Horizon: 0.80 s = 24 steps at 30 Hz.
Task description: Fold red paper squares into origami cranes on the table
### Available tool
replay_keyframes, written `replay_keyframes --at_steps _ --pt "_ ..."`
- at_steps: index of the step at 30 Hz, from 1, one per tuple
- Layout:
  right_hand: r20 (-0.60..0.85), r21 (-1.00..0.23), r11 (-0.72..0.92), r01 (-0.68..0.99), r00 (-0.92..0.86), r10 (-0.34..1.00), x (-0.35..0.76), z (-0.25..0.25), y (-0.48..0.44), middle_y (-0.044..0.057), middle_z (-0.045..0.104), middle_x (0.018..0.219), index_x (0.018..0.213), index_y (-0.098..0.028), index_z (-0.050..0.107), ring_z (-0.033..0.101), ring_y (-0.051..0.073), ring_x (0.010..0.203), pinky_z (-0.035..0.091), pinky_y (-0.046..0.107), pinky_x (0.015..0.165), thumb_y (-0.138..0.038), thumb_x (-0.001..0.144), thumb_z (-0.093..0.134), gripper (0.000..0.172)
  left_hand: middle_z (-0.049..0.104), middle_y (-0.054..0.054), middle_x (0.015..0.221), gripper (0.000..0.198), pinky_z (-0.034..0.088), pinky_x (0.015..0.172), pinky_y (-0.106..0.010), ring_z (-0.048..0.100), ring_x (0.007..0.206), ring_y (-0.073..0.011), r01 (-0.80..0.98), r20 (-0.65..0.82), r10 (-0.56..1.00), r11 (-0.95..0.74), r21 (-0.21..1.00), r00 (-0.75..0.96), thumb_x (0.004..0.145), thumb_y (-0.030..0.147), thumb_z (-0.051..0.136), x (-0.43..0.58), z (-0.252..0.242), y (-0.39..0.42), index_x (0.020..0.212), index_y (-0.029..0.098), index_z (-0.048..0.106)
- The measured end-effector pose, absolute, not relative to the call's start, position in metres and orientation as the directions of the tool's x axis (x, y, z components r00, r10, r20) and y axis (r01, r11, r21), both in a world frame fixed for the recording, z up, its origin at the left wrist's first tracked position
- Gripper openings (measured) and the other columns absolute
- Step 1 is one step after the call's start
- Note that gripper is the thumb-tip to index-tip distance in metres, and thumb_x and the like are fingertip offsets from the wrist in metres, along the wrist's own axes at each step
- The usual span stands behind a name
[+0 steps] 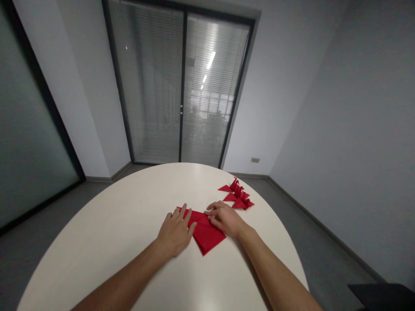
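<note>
A folded sheet of red paper (209, 237) lies on the table, with one corner pointing toward me. My left hand (176, 232) rests flat on its left side, fingers spread and the thumb along the paper's edge. At the paper's upper right, my right hand (225, 217) has its fingers bent and brought together at the edge. Whether those fingertips pinch the paper or only press on it is hard to see. Just beyond my right hand sit several red origami cranes (238, 196), close together.
The round white table (123, 229) has its curved far edge before the cranes. Behind it are a glass partition with blinds (181, 86) and pale walls. A dark object (385, 296), perhaps a chair part, shows at the lower right.
</note>
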State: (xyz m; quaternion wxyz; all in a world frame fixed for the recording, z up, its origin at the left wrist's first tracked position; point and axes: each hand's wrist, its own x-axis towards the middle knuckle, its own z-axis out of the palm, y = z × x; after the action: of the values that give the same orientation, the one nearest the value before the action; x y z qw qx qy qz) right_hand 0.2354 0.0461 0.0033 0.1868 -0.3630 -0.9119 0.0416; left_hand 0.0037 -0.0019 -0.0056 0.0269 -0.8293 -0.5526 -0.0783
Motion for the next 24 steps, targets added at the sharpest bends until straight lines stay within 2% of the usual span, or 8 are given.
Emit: replay_keyframes --at_steps 6,9,11,17,24 --pt "0.302 -0.237 0.680 0.694 -0.612 0.731 0.231 0.006 0.044 0.007 0.071 0.107 0.102 -0.022 0.076 0.063 0.021 0.097 0.046 0.033 0.091 -0.025 0.094 0.056 0.022 0.048 -0.019 0.148 0.049 0.040 0.100 -0.052 0.047 0.131 -0.0376 0.927 0.221 0.909 -0.372 0.052 0.353 0.100 0.037 0.037 0.004 -0.004 -0.001 0.141 0.013 0.053" --pt "0.313 -0.285 0.598 0.749 -0.517 0.797 0.228 0.006 0.044 0.007 0.073 0.098 0.094 -0.021 0.077 0.064 0.020 0.092 0.047 0.031 0.086 -0.031 0.095 0.057 0.022 0.060 -0.017 0.135 0.044 0.042 0.095 -0.048 0.054 0.118 -0.0332 0.929 0.272 0.903 -0.364 0.072 0.333 0.101 0.032 0.033 0.004 -0.002 0.003 0.131 0.017 0.062" --pt "0.311 -0.312 0.552 0.773 -0.467 0.828 0.226 0.006 0.044 0.007 0.073 0.095 0.090 -0.021 0.076 0.064 0.020 0.089 0.046 0.030 0.083 -0.034 0.094 0.058 0.023 0.064 -0.015 0.126 0.040 0.042 0.092 -0.047 0.056 0.111 -0.0315 0.925 0.288 0.900 -0.367 0.095 0.327 0.100 0.031 0.037 0.003 0.000 0.006 0.125 0.020 0.066" --pt "0.299 -0.367 0.488 0.792 -0.396 0.868 0.222 0.008 0.042 0.005 0.071 0.090 0.088 -0.022 0.076 0.063 0.020 0.085 0.046 0.029 0.077 -0.036 0.088 0.066 0.016 0.063 -0.015 0.112 0.037 0.040 0.094 -0.043 0.052 0.109 -0.0302 0.909 0.318 0.892 -0.383 0.161 0.320 0.091 0.032 0.053 0.001 0.002 0.009 0.123 0.016 0.065" --pt "0.292 -0.473 0.474 0.743 -0.375 0.880 0.220 0.006 0.042 0.003 0.067 0.082 0.089 -0.020 0.070 0.059 0.019 0.078 0.043 0.027 0.069 -0.034 0.082 0.072 0.016 0.063 -0.008 0.103 0.018 0.040 0.095 -0.039 0.055 0.101 -0.0251 0.861 0.345 0.881 -0.426 0.278 0.324 0.084 0.026 0.062 0.000 0.003 0.013 0.101 0.019 0.065"
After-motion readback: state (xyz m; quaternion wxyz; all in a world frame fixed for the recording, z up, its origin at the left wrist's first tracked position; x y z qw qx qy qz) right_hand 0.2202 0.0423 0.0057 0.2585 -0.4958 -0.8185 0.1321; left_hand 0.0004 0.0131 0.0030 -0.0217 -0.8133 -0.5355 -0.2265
